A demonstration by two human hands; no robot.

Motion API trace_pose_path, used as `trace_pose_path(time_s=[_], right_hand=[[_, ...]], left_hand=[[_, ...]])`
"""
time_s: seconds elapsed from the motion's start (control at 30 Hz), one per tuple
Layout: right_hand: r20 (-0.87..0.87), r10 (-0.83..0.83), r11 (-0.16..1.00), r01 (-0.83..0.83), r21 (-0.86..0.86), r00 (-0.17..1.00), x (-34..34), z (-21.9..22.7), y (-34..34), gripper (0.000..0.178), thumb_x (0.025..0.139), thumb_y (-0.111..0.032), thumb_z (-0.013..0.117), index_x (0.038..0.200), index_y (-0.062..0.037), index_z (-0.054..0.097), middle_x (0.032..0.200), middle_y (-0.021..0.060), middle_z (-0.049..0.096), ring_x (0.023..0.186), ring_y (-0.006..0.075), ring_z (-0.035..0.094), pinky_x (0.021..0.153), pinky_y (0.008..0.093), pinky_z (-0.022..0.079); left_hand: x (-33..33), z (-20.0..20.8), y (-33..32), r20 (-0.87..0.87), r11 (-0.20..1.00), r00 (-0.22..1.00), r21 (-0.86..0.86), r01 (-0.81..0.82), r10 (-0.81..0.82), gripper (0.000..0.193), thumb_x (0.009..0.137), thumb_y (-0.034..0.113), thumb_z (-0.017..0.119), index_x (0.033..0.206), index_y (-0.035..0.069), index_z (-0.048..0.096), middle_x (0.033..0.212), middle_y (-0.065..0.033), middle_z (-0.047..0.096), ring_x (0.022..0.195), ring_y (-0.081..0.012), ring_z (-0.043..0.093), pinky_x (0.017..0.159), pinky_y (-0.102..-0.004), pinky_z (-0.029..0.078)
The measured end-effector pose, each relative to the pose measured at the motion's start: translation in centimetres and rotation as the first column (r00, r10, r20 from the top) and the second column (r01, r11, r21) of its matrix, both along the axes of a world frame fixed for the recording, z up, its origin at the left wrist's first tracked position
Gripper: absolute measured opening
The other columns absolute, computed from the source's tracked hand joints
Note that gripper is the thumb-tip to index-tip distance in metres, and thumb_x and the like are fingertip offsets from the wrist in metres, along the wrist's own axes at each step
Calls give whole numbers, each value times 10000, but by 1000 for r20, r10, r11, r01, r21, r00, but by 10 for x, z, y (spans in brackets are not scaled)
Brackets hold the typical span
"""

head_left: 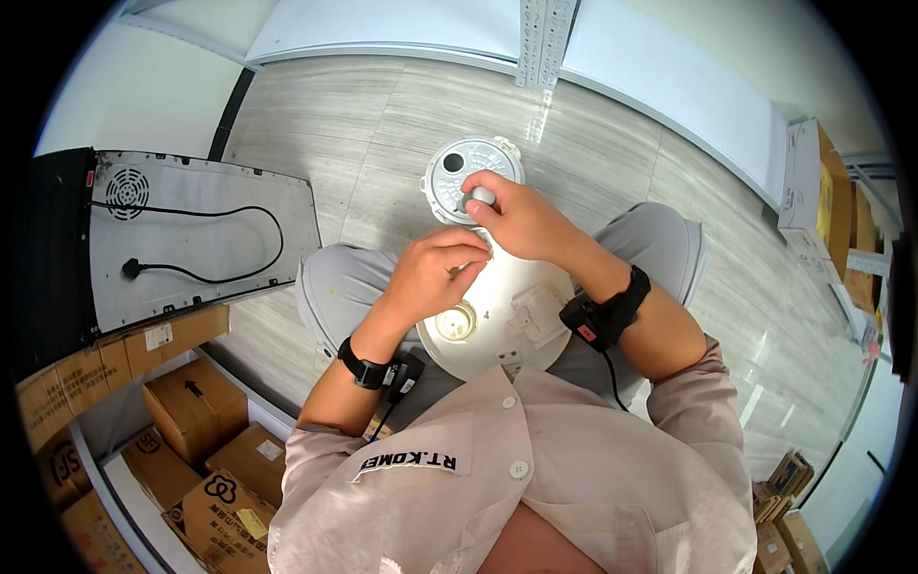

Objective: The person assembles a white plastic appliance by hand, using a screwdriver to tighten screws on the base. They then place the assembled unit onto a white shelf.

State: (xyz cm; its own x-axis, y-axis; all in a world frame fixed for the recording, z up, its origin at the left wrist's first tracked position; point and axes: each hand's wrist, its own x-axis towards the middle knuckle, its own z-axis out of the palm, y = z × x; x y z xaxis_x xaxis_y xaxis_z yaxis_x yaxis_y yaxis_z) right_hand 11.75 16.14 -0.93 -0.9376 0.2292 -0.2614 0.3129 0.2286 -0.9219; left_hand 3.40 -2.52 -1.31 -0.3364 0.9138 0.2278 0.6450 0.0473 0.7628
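Note:
A round white appliance body [492, 287] rests across my lap, with a yellowish round cap [455, 321] and a rectangular raised part [541, 318] on its surface. At its far edge, my left hand [438, 271] has its fingers curled and pinched together; whatever lies between them is hidden. My right hand [521, 218] grips a small grey-and-white rounded part [483, 196] between thumb and fingers, just above that same edge. Beyond my hands a round light-grey lid-like piece [488, 160] with a dark round hole lies on the floor, partly covered by my right hand.
To the left stands a grey metal-cased appliance [201, 230] with a black power cord [277, 234]. Cardboard boxes [196, 407] fill a shelf at the lower left. More cartons [818, 191] sit on shelving at the right. A perforated metal post [545, 43] rises from the tiled floor [335, 115] ahead.

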Motion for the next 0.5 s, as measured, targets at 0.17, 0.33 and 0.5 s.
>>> trace_pose_path(time_s=[0.17, 0.33, 0.5], right_hand=[[16, 12, 1000, -12, 20, 1000, -1, -1, -1, 260, 1050, -286, 625, 1261, -135, 621, 709, 87, 612, 654, 197, 574, 652, 379, 466], [-64, -6, 987, 16, 161, 998, 1, 2, 1, 272, 1047, -287, 631, 1269, -130, 621, 677, 84, 603, 609, 198, 564, 611, 372, 451], [-172, -165, 907, 218, 359, 971, 18, 67, 23, 327, 988, -266, 704, 1270, -118, 629, 695, 92, 688, 636, 286, 689, 632, 406, 517]], left_hand=[[-2, -1, -2, -33, 999, 999, -34, 38, -39, 130, 839, -45, 779, 958, 5, 796, 1029, -76, 758, 920, -241, 726, 693, -325, 625], [-3, 0, -2, -3, 999, 999, -14, 34, -34, 133, 832, -36, 788, 954, 14, 799, 1027, -76, 761, 923, -260, 719, 757, -354, 608], [-6, 1, -3, 9, 999, 1000, 14, 29, -29, 119, 819, -14, 811, 933, 16, 792, 1007, -78, 765, 935, -288, 705, 841, -387, 572]])
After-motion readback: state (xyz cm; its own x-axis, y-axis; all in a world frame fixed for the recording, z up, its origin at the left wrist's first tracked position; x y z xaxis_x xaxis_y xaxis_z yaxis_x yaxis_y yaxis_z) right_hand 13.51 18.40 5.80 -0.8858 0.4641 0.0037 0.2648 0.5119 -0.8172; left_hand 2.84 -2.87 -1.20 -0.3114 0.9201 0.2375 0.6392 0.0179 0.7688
